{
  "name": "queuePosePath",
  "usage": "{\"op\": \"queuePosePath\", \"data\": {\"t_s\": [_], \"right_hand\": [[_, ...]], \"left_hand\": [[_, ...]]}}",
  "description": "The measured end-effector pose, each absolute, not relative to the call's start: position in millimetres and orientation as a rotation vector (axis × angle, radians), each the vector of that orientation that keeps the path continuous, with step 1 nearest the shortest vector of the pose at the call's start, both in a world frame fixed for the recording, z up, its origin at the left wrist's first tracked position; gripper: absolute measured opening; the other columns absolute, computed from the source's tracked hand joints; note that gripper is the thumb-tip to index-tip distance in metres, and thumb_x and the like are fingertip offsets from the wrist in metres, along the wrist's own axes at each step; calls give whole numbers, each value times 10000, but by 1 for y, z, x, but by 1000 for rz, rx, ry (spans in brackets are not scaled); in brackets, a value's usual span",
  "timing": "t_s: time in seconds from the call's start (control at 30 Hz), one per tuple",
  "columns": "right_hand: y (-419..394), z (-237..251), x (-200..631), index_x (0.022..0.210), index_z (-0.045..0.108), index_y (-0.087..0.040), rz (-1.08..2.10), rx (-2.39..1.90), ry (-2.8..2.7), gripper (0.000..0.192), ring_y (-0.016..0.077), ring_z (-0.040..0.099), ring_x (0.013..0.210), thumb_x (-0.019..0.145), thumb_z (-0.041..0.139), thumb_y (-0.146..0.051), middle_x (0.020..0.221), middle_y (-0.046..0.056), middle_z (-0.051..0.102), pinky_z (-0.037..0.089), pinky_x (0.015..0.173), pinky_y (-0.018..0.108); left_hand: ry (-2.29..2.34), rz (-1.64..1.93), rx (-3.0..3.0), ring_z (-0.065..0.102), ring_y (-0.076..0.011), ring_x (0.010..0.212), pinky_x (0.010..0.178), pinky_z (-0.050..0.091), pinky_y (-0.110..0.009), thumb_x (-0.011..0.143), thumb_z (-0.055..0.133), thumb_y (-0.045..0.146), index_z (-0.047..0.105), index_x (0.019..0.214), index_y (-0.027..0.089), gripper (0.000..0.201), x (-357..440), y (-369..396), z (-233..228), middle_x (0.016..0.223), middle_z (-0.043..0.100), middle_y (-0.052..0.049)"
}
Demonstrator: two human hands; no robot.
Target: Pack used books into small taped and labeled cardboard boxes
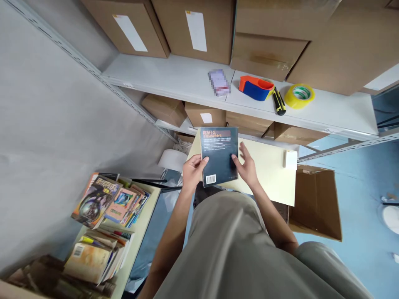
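Note:
A dark book [219, 160] is held up in front of me over the pale table, its back cover facing me, with a white barcode label at the lower left and orange print at the top. My left hand [193, 168] grips its left edge, thumb on the cover and fingers behind. At the right edge, the thumb of my right hand [247, 168] lies on the cover; its forefinger stretches up beside the book, and any fingers behind it are hidden. Beneath the book, the pale tabletop [271, 174] extends to the right.
Above the table, a shelf [187, 79] carries a blurred-out phone-like item [219, 82], a tape dispenser [256, 88], a box cutter [279, 101], a tape roll [299, 96] and cartons [193, 29]. Books [96, 201] are stacked at left. An open cardboard box [318, 203] stands at right.

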State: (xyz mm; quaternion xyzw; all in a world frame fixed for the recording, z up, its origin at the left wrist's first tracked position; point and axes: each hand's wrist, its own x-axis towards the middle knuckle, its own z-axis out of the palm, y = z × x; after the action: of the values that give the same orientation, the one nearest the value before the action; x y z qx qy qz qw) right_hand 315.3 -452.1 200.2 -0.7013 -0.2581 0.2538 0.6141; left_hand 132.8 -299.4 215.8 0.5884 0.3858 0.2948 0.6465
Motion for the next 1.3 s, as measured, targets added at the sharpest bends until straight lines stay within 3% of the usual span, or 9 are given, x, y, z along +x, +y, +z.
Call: {"op": "queuePosePath", "data": {"t_s": [0.1, 0.23, 0.37, 0.47, 0.7, 0.9, 1.03, 1.13, 1.3], "right_hand": [[-445, 198, 300, 1629, 691, -235, 672, -1595, -639, 965, 419, 648, 1576, 908, 813, -864, 1735, 180, 639, 570, 1299, 615], [-436, 199, 270, 1512, 762, -223, 807, -1453, -652, 859, 360, 815, 1285, 896, 871, -811, 1469, 158, 815, 707, 1070, 497], [-439, 197, 278, 1059, 832, -218, 724, -1455, -522, 608, 262, 783, 918, 878, 880, -797, 998, 70, 862, 681, 862, 400], [-452, 196, 302, 984, 806, -236, 881, -1376, -443, 602, 217, 729, 824, 792, 949, -788, 927, 32, 833, 637, 766, 350], [-472, 208, 328, 1053, 831, -245, 1047, -1369, -512, 566, 197, 717, 837, 784, 999, -714, 987, 15, 822, 598, 690, 300], [-461, 209, 343, 1032, 903, -283, 819, -1362, -661, 510, 318, 804, 1139, 776, 1029, -705, 1120, 51, 884, 656, 1081, 517], [-461, 217, 351, 1044, 949, -383, 667, -1325, -906, 288, 352, 627, 1606, 957, 923, -656, 1403, 48, 865, 392, 1422, 658], [-462, 229, 353, 1062, 948, -421, 628, -1335, -940, 268, 344, 639, 1601, 1000, 873, -671, 1414, 24, 863, 345, 1449, 684], [-467, 237, 355, 1169, 937, -376, 715, -1372, -926, 514, 376, 741, 1449, 882, 920, -801, 1408, 82, 862, 485, 1365, 629]], "left_hand": [[964, 753, 1488, 859, -275, 960, 911, 680, -379, 889, 920, 651, 811, 1076, 212, 490, 141, -313, 217, 1050, 906, -92], [960, 734, 1760, 874, -294, 1073, 989, 701, -421, 965, 878, 474, 840, 1194, 289, 297, 148, -340, 226, 1193, 907, -62], [642, 564, 1806, 828, -314, 1273, 1061, 703, -455, 994, 855, 451, 736, 1519, 301, 559, 143, -334, 228, 1505, 811, -119], [712, 586, 1734, 756, -352, 1403, 1155, 653, -508, 944, 904, 522, 651, 1602, 245, 757, 135, -297, 215, 1588, 740, -194], [700, 425, 1372, 814, -271, 1034, 982, 647, -411, 760, 1021, 595, 783, 1397, 172, 801, 123, -253, 188, 1094, 866, -95], [707, 613, 1560, 805, -287, 1027, 1042, 638, -453, 804, 996, 601, 844, 1027, 213, 473, 125, -265, 209, 1079, 870, -103], [618, 836, 1777, 768, -341, 1302, 1250, 550, -588, 958, 886, 638, 789, 878, 276, 384, 125, -265, 232, 1111, 883, -105], [566, 893, 1788, 781, -349, 1298, 1257, 547, -621, 992, 851, 682, 778, 871, 286, 420, 125, -266, 246, 1103, 893, -106], [596, 769, 1715, 816, -343, 1230, 1228, 581, -561, 941, 887, 713, 773, 1012, 267, 466, 123, -267, 248, 1153, 881, -125]]}}
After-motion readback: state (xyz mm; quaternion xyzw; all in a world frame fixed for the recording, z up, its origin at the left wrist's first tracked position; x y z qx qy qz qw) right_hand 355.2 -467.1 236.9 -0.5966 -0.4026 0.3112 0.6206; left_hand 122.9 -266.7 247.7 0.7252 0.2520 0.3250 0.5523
